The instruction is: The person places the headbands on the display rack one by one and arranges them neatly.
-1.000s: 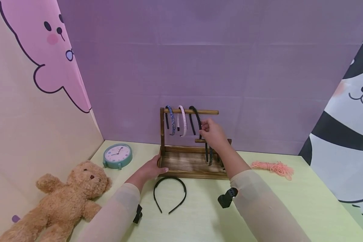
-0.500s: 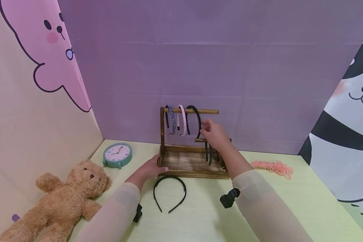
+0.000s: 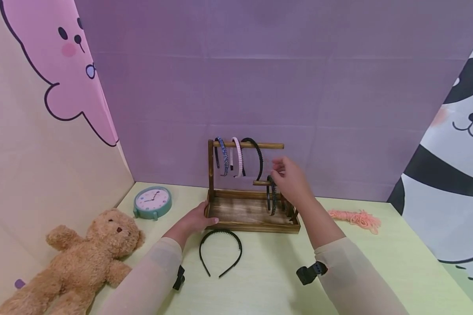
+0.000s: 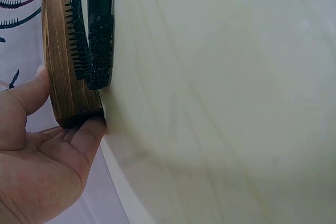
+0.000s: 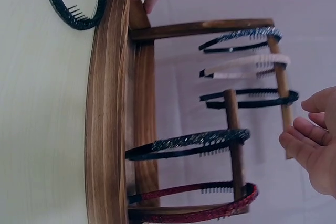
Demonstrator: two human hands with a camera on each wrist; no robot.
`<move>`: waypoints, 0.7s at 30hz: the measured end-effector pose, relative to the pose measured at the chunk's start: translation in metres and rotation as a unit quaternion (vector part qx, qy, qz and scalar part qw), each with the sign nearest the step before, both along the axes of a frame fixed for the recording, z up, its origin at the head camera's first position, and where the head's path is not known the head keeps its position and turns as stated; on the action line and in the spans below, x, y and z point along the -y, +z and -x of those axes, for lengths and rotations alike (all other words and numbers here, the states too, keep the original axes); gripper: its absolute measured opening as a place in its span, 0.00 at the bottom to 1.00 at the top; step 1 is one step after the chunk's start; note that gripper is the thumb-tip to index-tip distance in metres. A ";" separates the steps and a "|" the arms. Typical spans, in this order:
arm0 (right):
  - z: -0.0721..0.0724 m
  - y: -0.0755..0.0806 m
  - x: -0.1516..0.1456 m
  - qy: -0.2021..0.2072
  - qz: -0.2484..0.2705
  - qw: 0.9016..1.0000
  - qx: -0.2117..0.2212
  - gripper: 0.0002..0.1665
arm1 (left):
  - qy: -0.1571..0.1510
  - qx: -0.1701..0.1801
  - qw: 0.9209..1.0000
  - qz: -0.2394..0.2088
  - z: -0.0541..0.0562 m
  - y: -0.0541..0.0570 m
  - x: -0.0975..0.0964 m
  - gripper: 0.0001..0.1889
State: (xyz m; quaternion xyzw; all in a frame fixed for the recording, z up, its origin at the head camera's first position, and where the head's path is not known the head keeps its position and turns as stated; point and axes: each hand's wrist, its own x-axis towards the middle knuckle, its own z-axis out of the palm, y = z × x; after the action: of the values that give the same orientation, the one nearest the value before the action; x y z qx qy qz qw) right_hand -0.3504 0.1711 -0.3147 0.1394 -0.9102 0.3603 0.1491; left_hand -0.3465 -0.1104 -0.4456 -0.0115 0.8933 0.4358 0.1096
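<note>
My left hand (image 3: 197, 218) grips the left end of a wooden headband rack (image 3: 252, 228), thumb on one side and fingers under it in the left wrist view. Beside the rack's lower bar is my right hand (image 3: 291, 179), its fingers loosely bent and holding nothing. A black headband (image 3: 261, 159) hangs on the upper bar, along with a white-pink headband (image 3: 239, 159) and a blue glitter headband (image 3: 224, 158). From the lower bar hang a dark glitter headband (image 5: 194, 140) and a red headband (image 5: 181, 216). Another black headband (image 3: 241, 249) lies on the table before the rack.
A teddy bear (image 3: 79, 258) lies at the left, with a teal clock (image 3: 153, 201) behind it. Pink yarn (image 3: 356, 218) lies to the right of the rack. A purple backdrop (image 3: 339, 109) stands behind the table (image 3: 260, 280).
My right hand has let go of the black headband on the upper bar and moved right and slightly down. That headband now hangs freely. My left hand stays on the rack.
</note>
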 end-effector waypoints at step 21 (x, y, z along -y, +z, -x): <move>-0.060 -0.044 0.030 0.088 -0.012 0.994 0.064 0.11 | -0.016 -0.011 1.000 -0.002 -0.002 0.000 0.002 0.44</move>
State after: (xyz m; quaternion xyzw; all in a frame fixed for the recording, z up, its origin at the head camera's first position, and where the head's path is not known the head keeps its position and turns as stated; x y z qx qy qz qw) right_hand -0.2901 0.1414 -0.3591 0.1977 -0.9062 0.3696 0.0561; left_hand -0.3449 -0.1123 -0.4453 0.0079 0.8938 0.4355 0.1072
